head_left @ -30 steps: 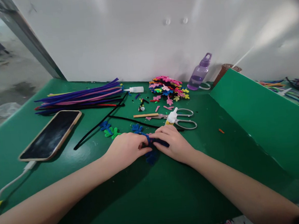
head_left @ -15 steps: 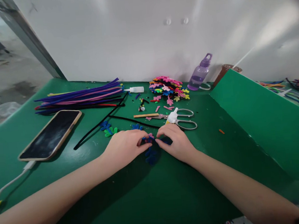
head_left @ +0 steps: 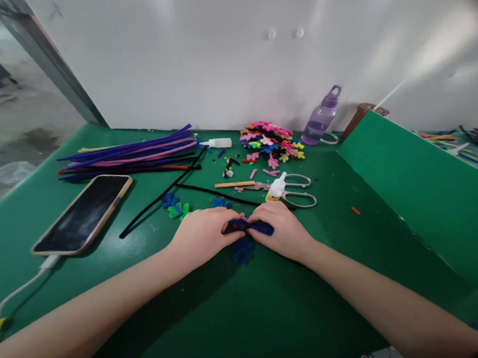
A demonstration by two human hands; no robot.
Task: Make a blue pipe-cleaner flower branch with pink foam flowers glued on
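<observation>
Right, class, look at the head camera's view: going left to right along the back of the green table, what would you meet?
Bundle of fuzzy stems → small white nozzle bottle → pile of colourful fuzzy flower shapes → purple water bottle → brown cup

Along the back of a table (head_left: 217, 324), by the wall (head_left: 192, 67), a bundle of pipe cleaners (head_left: 129, 157) lies at left, a small bottle (head_left: 220, 143) at its right end. Farther right come a pile of flower shapes (head_left: 267, 141), a water bottle (head_left: 317, 124) and a cup (head_left: 355, 119), the last partly behind a slanting panel (head_left: 421, 186). A phone (head_left: 82, 216) lies before the bundle, a cable (head_left: 26, 284) running from its near end. At center, a craft piece (head_left: 243, 250) sits between the left hand (head_left: 197, 234) and right hand (head_left: 282, 228); behind them lie a stick (head_left: 234, 185), scissors (head_left: 297, 180) and a squeeze bottle (head_left: 276, 187) overlapping the scissors in view.
</observation>
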